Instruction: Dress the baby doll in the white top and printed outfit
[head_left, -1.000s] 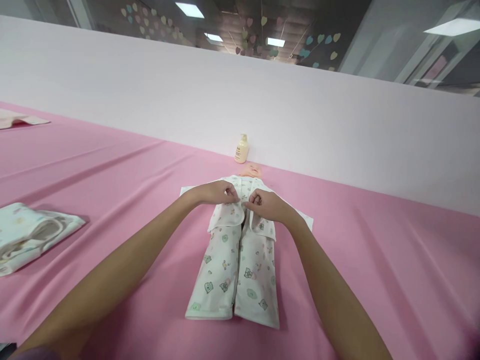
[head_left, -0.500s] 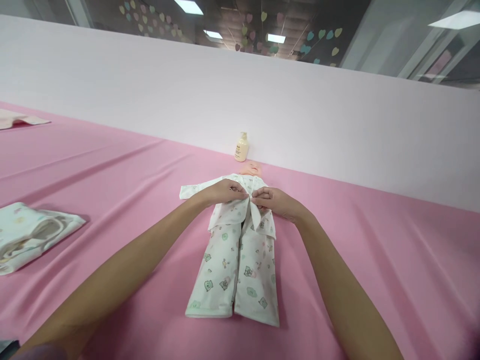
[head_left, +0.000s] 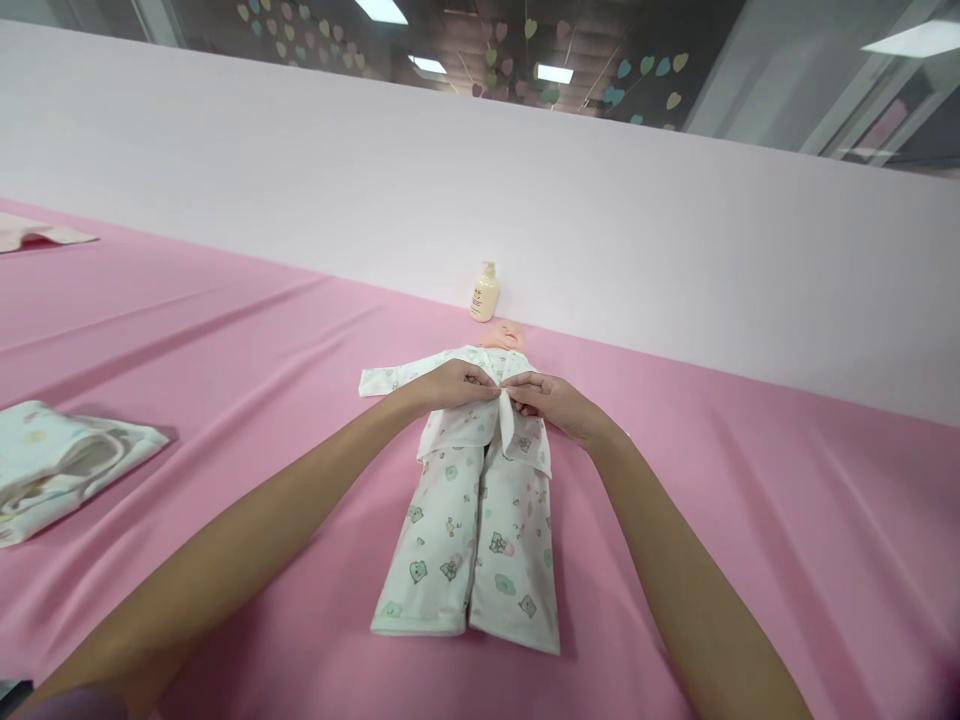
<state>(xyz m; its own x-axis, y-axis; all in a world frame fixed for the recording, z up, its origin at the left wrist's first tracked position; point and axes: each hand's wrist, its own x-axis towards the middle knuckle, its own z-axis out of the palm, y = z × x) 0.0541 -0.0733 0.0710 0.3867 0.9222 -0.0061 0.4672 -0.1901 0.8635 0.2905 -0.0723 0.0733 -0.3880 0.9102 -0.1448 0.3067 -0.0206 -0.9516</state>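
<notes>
A baby doll [head_left: 504,337] lies on its back, its head toward the wall. It wears a white printed jacket [head_left: 457,428] and matching trousers [head_left: 439,540] with small green and grey animal figures. Over the chest, my left hand [head_left: 457,385] pinches the jacket's front edge from the left. My right hand [head_left: 551,402] pinches the same front opening from the right, its fingertips almost touching the left ones. Below the fingers a corner of the jacket front folds outward. Whatever fastening lies between the fingertips is too small to make out.
A cream pump bottle [head_left: 485,293] stands behind the doll's head against the white wall [head_left: 675,260]. On the left lie a folded printed cloth [head_left: 75,460] and, farther back, a pale pink cloth [head_left: 41,235]. Wrinkled pink fabric [head_left: 247,400] covers the surface.
The fingertips of both hands have come slightly closer together at the jacket front. The doll and the other items stay in place, apart from a slight camera shift.
</notes>
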